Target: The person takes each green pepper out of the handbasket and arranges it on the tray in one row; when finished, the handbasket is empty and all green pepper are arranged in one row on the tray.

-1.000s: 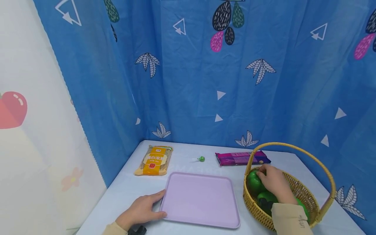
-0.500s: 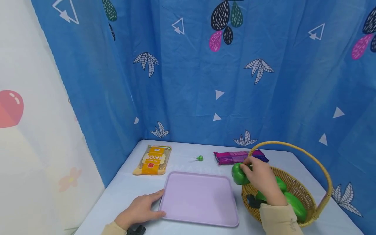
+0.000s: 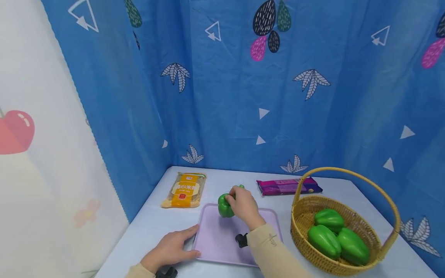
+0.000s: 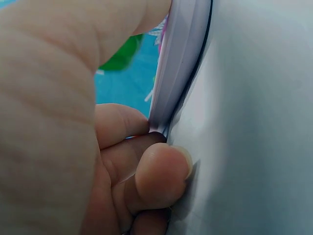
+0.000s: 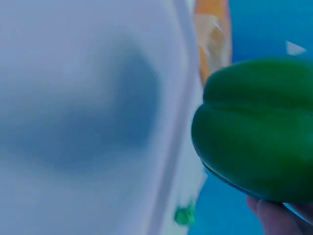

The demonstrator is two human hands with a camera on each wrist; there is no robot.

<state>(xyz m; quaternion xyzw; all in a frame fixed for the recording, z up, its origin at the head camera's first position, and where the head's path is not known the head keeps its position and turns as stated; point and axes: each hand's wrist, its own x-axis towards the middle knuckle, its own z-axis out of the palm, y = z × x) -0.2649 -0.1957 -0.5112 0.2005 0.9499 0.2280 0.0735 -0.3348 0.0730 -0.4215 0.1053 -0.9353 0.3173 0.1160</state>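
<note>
My right hand (image 3: 244, 206) grips a green bell pepper (image 3: 225, 205) above the far part of a lilac tray (image 3: 216, 245). In the right wrist view the bell pepper (image 5: 259, 127) fills the right side, with fingertips (image 5: 276, 215) at its underside and a shadow cast on the tray. My left hand (image 3: 172, 249) rests at the tray's left edge, thumb and forefinger spread along it. Up close in the left wrist view, its fingertips (image 4: 164, 174) lie right at the tray's side wall (image 4: 181, 58), low against the white tabletop.
A wicker basket (image 3: 297, 230) with a tall handle stands at the right, holding several green peppers (image 3: 324, 241). At the back lie a yellow-labelled bag of grain (image 3: 184, 190), a green lollipop (image 3: 241, 186) partly behind my right hand, and a purple packet (image 3: 285, 187).
My right hand has lifted the bell pepper out of the basket and carried it left over the tray. The left hand has stayed at the tray's edge.
</note>
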